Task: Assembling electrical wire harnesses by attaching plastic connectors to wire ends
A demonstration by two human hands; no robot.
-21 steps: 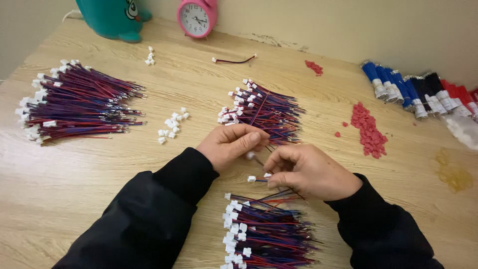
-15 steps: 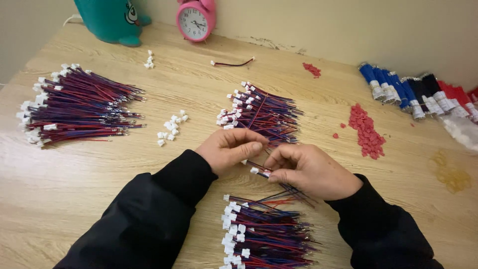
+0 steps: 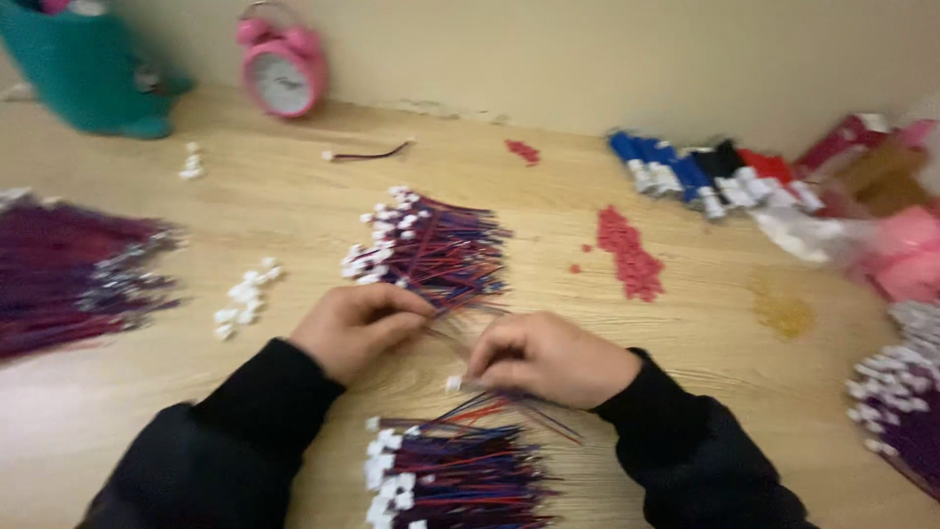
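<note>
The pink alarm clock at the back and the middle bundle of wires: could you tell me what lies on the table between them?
In the head view, one loose wire lead with a white plug lies between the pink alarm clock and the middle wire bundle; the rest is bare wooden table.

A red-and-pink carton point(image 3: 854, 137) stands at the far right edge of the counter point(image 3: 294, 225), against the wall. Just before it lies a pink package in clear film point(image 3: 906, 257). Both are blurred.
</note>
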